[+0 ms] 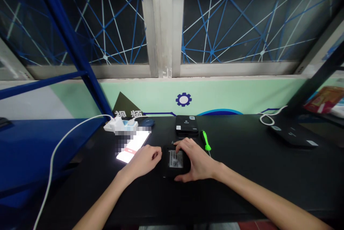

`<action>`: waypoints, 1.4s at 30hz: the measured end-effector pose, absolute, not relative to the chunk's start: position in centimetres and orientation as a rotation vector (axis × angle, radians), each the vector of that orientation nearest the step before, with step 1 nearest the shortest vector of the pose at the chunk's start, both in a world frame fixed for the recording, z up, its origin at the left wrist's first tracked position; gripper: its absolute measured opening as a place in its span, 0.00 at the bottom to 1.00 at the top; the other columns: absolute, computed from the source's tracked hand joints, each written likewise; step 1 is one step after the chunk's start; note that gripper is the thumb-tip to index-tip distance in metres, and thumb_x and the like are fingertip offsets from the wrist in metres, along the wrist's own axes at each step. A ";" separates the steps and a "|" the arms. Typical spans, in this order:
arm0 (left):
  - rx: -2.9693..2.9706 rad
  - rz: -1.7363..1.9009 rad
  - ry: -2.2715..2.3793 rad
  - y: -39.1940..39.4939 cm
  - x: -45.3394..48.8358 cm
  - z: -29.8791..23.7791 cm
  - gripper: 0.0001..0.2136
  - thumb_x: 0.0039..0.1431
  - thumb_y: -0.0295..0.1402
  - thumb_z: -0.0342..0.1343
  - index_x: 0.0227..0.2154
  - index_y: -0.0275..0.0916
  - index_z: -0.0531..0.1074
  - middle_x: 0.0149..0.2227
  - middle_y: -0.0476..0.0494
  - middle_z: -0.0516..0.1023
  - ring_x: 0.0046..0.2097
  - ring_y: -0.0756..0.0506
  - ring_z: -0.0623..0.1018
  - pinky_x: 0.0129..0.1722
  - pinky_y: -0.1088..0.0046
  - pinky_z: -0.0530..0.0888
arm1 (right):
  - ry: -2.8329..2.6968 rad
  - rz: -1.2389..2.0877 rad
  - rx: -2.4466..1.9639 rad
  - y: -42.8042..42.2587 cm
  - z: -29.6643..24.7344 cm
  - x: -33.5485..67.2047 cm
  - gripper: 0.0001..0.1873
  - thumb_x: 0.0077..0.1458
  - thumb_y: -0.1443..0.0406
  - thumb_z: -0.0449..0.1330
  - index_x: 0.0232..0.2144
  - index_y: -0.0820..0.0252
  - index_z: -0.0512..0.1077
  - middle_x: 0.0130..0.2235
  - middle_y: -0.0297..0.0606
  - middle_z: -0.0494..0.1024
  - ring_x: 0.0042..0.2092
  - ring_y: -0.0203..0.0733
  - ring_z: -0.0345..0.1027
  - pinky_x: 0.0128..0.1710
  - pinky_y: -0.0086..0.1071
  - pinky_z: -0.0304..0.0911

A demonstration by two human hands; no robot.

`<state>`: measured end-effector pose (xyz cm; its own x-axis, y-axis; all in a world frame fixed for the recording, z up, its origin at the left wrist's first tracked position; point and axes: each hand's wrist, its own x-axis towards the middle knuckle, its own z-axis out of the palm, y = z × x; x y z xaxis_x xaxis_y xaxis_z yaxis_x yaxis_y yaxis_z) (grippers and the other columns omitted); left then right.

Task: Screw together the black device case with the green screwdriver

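A small black box with a white label [174,163] lies flat on the black table [242,172] in front of me. My right hand [197,162] wraps its right side, thumb at the near edge and fingers curled over the far edge. My left hand [145,160] rests in a loose fist just left of the box, its fingers curled by the box's left edge. A second black box [186,125] sits further back. A green-handled screwdriver [206,141] lies right of my right hand.
A lit phone [133,146] lies left of my left hand. Behind it are a white power strip [118,124] with a white cable [57,147] and a dark mouse [146,121]. A black device [292,134] sits at the right. A blue frame [80,54] stands left.
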<state>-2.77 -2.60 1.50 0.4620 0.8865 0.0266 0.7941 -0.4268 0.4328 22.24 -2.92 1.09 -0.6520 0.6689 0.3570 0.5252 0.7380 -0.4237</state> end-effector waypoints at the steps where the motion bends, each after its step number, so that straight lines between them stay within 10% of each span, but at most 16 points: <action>1: 2.357 0.355 1.423 -2.6 -2.8 1.5 0.14 0.65 0.32 0.45 0.21 0.40 0.59 0.19 0.54 0.62 0.23 0.50 0.63 0.24 0.72 0.52 | -2.436 0.389 -0.909 -2.9 1.1 22.2 0.37 0.34 0.46 0.73 0.40 0.56 0.64 0.47 0.44 0.72 0.46 0.53 0.65 0.50 0.47 0.58; 28: 2.406 0.353 1.504 -2.6 -2.7 1.7 0.15 0.67 0.35 0.44 0.23 0.41 0.62 0.20 0.52 0.65 0.24 0.48 0.67 0.26 0.71 0.52 | -2.605 0.452 -0.982 -2.7 1.3 22.7 0.50 0.43 0.38 0.66 0.62 0.56 0.65 0.66 0.53 0.61 0.64 0.62 0.59 0.64 0.54 0.51; 42: 2.286 0.571 1.613 -2.5 -2.7 1.7 0.16 0.68 0.37 0.43 0.23 0.41 0.59 0.20 0.53 0.62 0.23 0.49 0.63 0.25 0.73 0.52 | -2.566 0.440 -0.915 -2.6 1.9 23.1 0.42 0.55 0.45 0.61 0.64 0.59 0.62 0.66 0.51 0.61 0.66 0.56 0.55 0.66 0.50 0.52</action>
